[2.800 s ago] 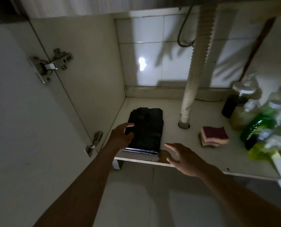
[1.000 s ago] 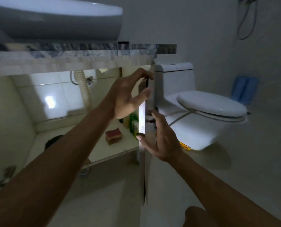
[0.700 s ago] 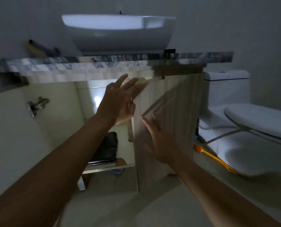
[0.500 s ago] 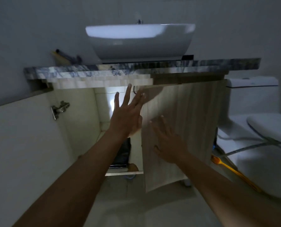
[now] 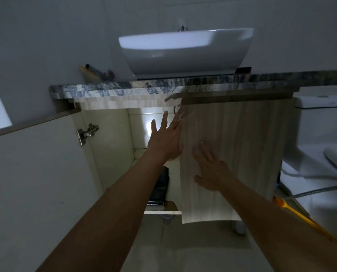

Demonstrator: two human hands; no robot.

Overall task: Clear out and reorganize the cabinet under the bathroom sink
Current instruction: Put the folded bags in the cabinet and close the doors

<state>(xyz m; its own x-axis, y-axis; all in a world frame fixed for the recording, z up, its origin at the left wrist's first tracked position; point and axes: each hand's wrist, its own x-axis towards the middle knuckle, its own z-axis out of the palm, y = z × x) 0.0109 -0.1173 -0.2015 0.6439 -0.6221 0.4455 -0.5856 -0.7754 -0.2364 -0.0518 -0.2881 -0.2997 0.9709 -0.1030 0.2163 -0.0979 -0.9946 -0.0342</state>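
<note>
The right hand (image 5: 210, 169) presses flat, fingers straight, on the wood-grain right door (image 5: 242, 154). The left hand (image 5: 166, 138), fingers spread and empty, is at that door's left edge. A black folded bundle (image 5: 159, 185) lies by the cabinet floor's (image 5: 161, 212) front edge.

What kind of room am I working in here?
Most likely a dim home bathroom: a white basin sink sits on a stone counter above a wood-grain cabinet door, with a toilet beside it.
</note>
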